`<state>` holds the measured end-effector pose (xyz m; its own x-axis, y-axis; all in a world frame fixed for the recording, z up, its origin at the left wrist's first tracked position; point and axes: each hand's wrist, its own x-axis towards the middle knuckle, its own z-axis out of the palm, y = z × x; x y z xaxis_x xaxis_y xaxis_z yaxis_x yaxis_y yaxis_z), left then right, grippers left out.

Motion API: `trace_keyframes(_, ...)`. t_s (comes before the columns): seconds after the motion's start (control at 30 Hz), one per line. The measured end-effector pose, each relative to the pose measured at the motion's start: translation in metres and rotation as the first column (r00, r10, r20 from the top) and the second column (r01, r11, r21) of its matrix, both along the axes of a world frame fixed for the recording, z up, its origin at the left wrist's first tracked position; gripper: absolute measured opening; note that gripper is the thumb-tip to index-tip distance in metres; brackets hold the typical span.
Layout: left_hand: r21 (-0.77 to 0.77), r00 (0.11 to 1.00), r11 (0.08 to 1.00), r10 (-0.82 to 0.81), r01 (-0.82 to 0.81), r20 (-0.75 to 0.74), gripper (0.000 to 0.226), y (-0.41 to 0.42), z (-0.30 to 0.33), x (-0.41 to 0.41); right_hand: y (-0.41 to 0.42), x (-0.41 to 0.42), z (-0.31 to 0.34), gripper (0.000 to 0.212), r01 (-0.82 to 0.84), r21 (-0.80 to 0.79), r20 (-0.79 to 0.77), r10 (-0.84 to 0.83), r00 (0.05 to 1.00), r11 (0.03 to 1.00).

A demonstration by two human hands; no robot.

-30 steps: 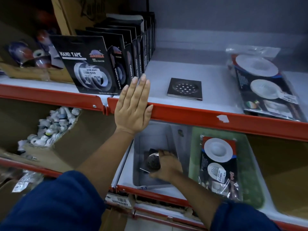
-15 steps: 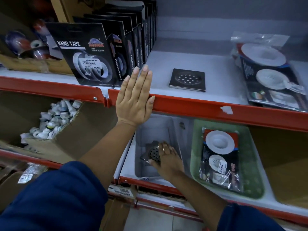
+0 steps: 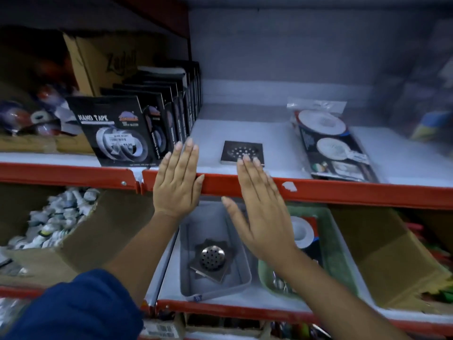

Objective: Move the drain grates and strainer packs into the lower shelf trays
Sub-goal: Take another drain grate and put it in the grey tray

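A square dark drain grate (image 3: 242, 152) lies flat on the upper shelf. My right hand (image 3: 259, 207) is raised in front of the red shelf edge, fingers spread and empty, its fingertips just below that grate. My left hand (image 3: 177, 182) rests flat on the red edge, empty. A stack of steel drain grates (image 3: 212, 260) lies in the grey tray (image 3: 235, 287) on the lower shelf. Beside it a green tray (image 3: 342, 261) holds a strainer pack (image 3: 302, 233), partly hidden by my right arm. Another strainer pack (image 3: 331, 144) lies on the upper shelf at the right.
Black nano tape packs (image 3: 115, 132) stand in a row on the upper shelf left of my hands. A cardboard box of small white fittings (image 3: 56, 217) sits lower left. Another cardboard box (image 3: 392, 256) stands lower right. The red shelf edge (image 3: 343, 190) runs across the view.
My right hand has let go of the grate in the grey tray and risen to the upper shelf edge, open. My left hand has stayed on the edge.
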<state>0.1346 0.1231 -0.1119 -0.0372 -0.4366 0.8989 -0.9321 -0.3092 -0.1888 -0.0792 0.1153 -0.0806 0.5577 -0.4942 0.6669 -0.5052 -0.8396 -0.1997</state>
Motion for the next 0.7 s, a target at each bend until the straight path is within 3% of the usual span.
trace_keyframes(0.2, -0.05, 0.998, 0.997, -0.049, 0.051, 0.043, 0.058, -0.005, -0.003, 0.005, -0.071, 0.017, 0.074, 0.07, -0.042, 0.099, -0.197, 0.061, 0.979, 0.994)
trace_keyframes(0.4, -0.069, 0.997, 0.995, -0.075, 0.077, 0.036, 0.058, -0.006, -0.002, 0.005, -0.135, 0.033, 0.097, 0.097, 0.065, 0.37, -0.573, 0.172, 0.802, 0.927)
trace_keyframes(0.57, -0.078, 0.994, 0.992, -0.093, 0.097, 0.052, 0.059, -0.008, -0.004, 0.007, -0.155, 0.042, 0.091, 0.084, 0.095, 0.453, -0.604, 0.227, 0.764, 0.887)
trace_keyframes(0.7, -0.079, 0.996, 0.994, -0.077, 0.08, 0.048, 0.058, -0.008, -0.004, 0.007, -0.158, 0.046, 0.086, 0.073, 0.095, 0.467, -0.54, 0.198, 0.818, 0.879)
